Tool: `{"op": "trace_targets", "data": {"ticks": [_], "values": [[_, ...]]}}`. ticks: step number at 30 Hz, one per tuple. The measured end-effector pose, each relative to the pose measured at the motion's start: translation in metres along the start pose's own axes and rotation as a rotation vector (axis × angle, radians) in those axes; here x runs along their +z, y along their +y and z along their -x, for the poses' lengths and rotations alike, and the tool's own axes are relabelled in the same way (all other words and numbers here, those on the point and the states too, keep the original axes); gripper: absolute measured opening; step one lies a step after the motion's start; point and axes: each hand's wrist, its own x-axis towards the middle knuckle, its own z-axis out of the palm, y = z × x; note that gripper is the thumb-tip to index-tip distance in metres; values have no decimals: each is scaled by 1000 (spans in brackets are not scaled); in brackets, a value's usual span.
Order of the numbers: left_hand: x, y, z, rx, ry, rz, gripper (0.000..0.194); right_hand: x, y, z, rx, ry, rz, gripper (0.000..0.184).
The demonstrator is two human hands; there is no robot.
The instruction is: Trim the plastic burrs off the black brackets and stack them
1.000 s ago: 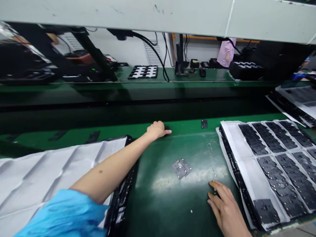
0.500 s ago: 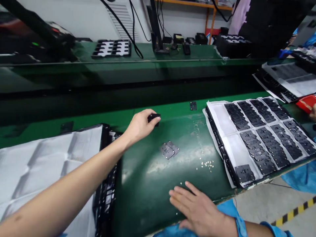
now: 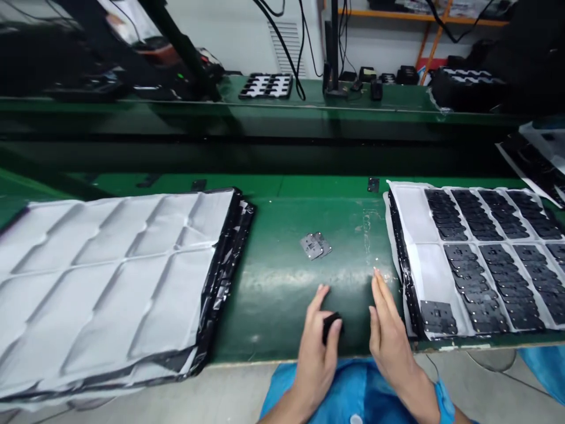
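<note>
My left hand (image 3: 314, 347) is closed around a small black piece (image 3: 329, 324); its exact kind is hidden by the fingers, and the index finger points forward. Beside it, near the bench's front edge, my right hand (image 3: 392, 338) is held on edge with straight fingers and nothing in it. Small white bits (image 3: 386, 277) lie by its fingertips, partly hidden. Ahead of both hands, overlapping thin black square plates (image 3: 312, 246) rest on the green bench (image 3: 273, 277). To the right stands a white-lined tray (image 3: 417, 215) with rows of similar black plates (image 3: 472, 282).
A stack of trays topped with a white compartmented sheet (image 3: 145, 282) covers the bench's left. Single black plates lie along the far strip, one plate (image 3: 373, 185) behind the right tray. A raised shelf at the back holds another tray (image 3: 267, 86) and a dark post (image 3: 334, 53).
My left hand has come back from the bench's far side to the front edge, still holding the black piece. My right hand has turned on edge and moved to the white bits. The view has shifted left.
</note>
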Motion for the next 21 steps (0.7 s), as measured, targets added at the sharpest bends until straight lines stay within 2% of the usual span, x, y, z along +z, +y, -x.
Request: {"op": "trace_targets", "data": {"ticks": [3,6,12,16,21], "values": [[39,17,-24,45,-42,86,9,-15,4,7,-20,83,-69,62],[57,23,-61,111,-104,160,8,-22,9,22,41,85,-70,59],[49,14,-134,182,-379,166,10,-6,-3,52,212,-72,96,70],[52,13,-167,304,-593,161,18,1,0,39,275,-41,155,72],[51,19,-178,509,-868,67,21,5,16,19,310,76,140,66]]}}
